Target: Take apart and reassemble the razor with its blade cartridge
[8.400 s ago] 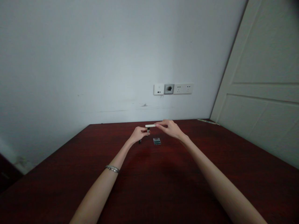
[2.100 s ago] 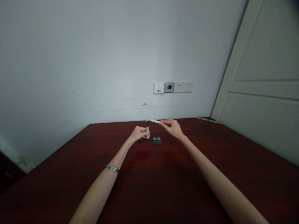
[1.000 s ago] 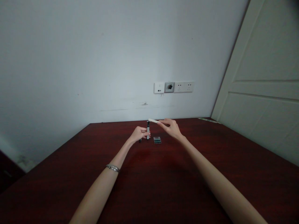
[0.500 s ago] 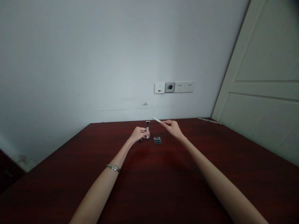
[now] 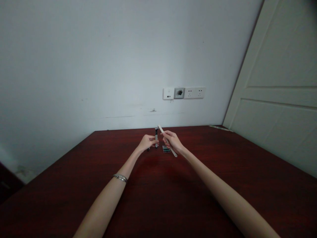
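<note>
My left hand [image 5: 148, 142] is closed around the grey handle of a razor [image 5: 156, 136], held upright with its black neck and T-shaped head on top. In my right hand [image 5: 172, 140] is a slim white stick [image 5: 172, 152] with a small hole in its lower end. The stick slants up to the left, its upper tip beside the razor head; whether they touch I cannot tell. Under the right hand lies a small, shiny, dark greenish flat case [image 5: 165, 149], partly covered. A small black object [image 5: 148, 149] shows just below my left hand, mostly hidden.
The dark red table [image 5: 148, 198] reaches back to a pale wall [image 5: 123, 66] with sockets [image 5: 194, 93] on it. A thin strip [image 5: 220, 128] lies at the far right edge. On the right stands a white panelled door [image 5: 277, 82].
My right hand has moved left and turned, bringing the white stick from pointing away over the table to a steep slant near the razor head. The left hand and razor stay put.
</note>
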